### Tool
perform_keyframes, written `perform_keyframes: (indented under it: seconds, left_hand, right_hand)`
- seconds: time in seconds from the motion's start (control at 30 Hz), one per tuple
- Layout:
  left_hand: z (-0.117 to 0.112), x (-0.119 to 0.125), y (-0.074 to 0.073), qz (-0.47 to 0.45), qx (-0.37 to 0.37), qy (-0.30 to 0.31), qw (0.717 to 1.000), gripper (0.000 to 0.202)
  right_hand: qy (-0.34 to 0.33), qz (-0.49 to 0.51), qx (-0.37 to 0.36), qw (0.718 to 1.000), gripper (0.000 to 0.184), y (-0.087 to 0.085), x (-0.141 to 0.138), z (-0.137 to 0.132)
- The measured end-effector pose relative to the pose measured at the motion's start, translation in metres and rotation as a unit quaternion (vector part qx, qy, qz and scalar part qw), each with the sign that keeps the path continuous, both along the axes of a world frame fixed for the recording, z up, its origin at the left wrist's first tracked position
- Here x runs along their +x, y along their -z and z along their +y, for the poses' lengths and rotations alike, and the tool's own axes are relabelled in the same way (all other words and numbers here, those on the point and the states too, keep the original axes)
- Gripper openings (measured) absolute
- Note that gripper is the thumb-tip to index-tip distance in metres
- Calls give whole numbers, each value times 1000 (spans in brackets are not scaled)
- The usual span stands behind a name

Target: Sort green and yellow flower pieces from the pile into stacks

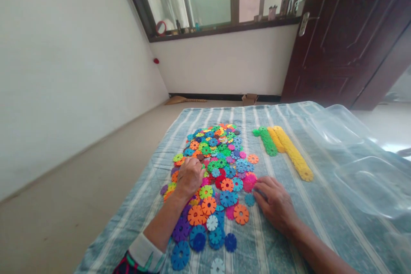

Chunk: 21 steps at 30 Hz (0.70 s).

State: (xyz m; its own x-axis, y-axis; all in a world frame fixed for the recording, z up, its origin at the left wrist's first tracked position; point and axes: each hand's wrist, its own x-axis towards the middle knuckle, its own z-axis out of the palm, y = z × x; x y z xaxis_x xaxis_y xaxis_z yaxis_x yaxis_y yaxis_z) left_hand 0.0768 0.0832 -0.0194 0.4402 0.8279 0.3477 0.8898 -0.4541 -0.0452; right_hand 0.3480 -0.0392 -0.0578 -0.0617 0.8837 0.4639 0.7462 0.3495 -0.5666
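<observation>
A heap of flat, notched plastic snowflake discs in many colours lies on a striped cloth. My left hand reaches into the left side of the heap with its fingers bent down and closed. What its fingertips hold, if anything, is hidden; a bit of green shows beside them. At the right edge of the heap, my right hand has thumb and fingertips at the rim of a pink snowflake disc, seemingly pinching it. Just below those fingertips lies a blue disc.
Right of the heap lie a green row and a longer yellow row of overlapping discs. Clear plastic boxes stand at the right. Beyond the cloth are a broom, a cardboard box and a dark door.
</observation>
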Motion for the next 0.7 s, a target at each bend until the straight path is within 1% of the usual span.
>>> perform_keyframes:
  seconds: [0.1,0.23,0.43,0.57,0.7]
  left_hand:
    - [-3,2,-2,8,-6,-24,1000,14]
    - [-6,3,-6,14,-18,-53,998,19]
    - [-7,5,-15,43,-54,-89,994,24]
    - [-5,6,-17,57,-62,-87,993,25]
    - [-2,1,-12,40,-39,-58,997,24]
  right_hand:
    - [1,-3,2,1000,15,1,1,0]
    - [4,-3,11,1000,15,2,1,0]
    - [4,-6,13,1000,15,3,2,-1]
    - [2,-11,7,1000,16,3,2,0]
    - [1,-11,2,1000,16,2,2,1]
